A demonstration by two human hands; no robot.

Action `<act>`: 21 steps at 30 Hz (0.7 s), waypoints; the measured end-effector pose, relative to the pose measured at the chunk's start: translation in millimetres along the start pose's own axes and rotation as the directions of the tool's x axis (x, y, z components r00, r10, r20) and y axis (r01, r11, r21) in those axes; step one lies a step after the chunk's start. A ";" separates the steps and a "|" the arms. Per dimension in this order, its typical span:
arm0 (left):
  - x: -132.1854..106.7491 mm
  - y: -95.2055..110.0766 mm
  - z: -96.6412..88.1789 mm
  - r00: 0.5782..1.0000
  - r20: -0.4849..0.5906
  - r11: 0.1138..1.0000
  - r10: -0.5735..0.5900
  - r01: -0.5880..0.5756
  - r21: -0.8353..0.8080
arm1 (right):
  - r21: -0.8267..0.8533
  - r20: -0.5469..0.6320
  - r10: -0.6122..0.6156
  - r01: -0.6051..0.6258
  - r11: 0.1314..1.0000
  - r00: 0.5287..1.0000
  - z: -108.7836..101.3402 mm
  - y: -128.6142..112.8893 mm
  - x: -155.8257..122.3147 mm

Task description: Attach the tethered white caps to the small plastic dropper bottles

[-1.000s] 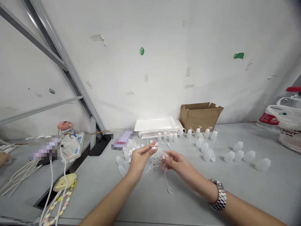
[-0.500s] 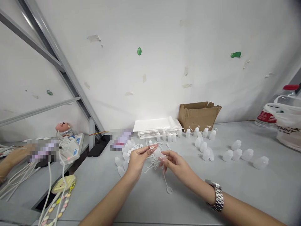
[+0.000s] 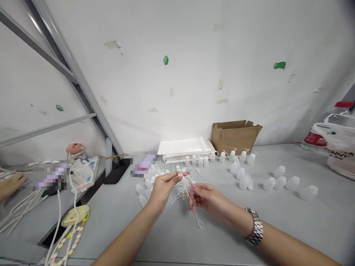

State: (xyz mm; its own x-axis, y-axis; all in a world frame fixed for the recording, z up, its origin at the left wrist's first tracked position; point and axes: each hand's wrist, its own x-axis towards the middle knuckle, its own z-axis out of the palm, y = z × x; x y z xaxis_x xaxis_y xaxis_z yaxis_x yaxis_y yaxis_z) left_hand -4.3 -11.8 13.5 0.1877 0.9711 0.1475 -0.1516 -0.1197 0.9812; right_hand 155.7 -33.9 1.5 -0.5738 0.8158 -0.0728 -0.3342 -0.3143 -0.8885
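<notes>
A small translucent squeeze bottle (image 3: 189,187) is tilted between my two hands. My left hand (image 3: 163,189) pinches its upper end, where a white strap or cap part partly shows. My right hand (image 3: 207,196) grips the lower body between thumb and fingers. Below my right fingers a white strap with a ring end (image 3: 199,223) lies on the table. Behind my hands is a tangle of loose white straps (image 3: 179,193). White caps (image 3: 166,171) and more little bottles (image 3: 142,200) lie beside my left hand, partly hidden by it.
Capped bottles (image 3: 222,157) stand in a row before a cardboard box (image 3: 235,136) and white stacked packets (image 3: 183,147). Uncapped bottles (image 3: 292,183) lie and stand at right. A plastic bag (image 3: 342,155) is far right. At left are cables, a power strip (image 3: 85,173) and another person's hand (image 3: 13,184).
The bottle has tipped more upright, and my right hand has lowered slightly around it. My left hand keeps its pinch. The other person's hand has drawn back to the left.
</notes>
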 end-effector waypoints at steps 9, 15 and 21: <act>-5.7 12.0 2.4 0.989 -0.132 0.949 0.070 -0.025 0.313 | -0.580 -0.269 -0.422 0.204 0.789 0.866 -1.2 -10.3 -5.6; -10.1 15.6 6.5 0.991 -0.097 0.887 0.097 -0.041 0.460 | -0.755 -0.238 -0.510 0.173 0.633 0.827 -2.4 -6.5 -9.3; -9.7 15.7 5.5 0.996 -0.061 0.903 0.060 -0.028 0.430 | -0.793 -0.239 -0.518 0.142 0.592 0.821 -2.9 -5.5 -7.9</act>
State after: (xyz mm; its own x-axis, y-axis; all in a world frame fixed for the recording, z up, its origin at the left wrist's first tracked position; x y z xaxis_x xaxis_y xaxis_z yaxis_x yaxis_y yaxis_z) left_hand -3.2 -24.2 28.2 0.1190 0.9729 0.1984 0.2749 -0.2243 0.9350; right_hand 164.3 -37.2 5.7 -0.1190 0.9489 0.2923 0.3135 0.3153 -0.8957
